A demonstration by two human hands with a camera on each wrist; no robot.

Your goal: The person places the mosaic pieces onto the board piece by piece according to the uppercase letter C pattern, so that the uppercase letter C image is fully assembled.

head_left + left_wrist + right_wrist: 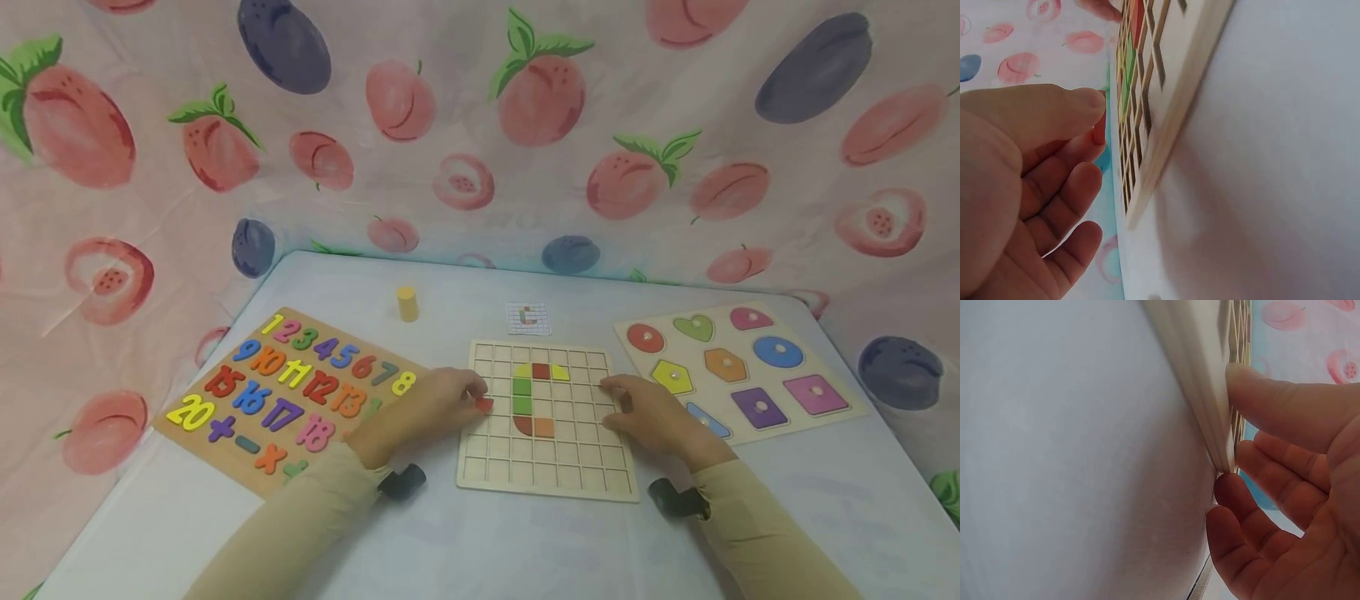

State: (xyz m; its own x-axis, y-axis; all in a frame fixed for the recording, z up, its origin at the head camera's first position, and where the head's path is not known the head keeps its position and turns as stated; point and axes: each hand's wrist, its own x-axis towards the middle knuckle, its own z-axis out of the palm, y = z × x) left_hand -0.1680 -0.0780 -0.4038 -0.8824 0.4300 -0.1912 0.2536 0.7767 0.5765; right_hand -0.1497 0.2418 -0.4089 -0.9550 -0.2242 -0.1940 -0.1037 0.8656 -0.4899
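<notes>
My left hand is over the left edge of a wooden grid board. Its thumb and forefinger pinch a small red tile; the other fingers curl loosely. The tile's full outline is hidden by the fingers. My right hand rests at the board's right edge, thumb and fingertips touching it, fingers loosely bent. Set in the grid are a red square, a yellow rounded tile and another beside it, two green squares, a red-brown rounded tile and an orange square, forming a C-like outline.
A small pattern card lies behind the grid board, with a yellow cylinder to its left. A number puzzle board lies at left, partly under my left arm. At right is a knobbed shape board.
</notes>
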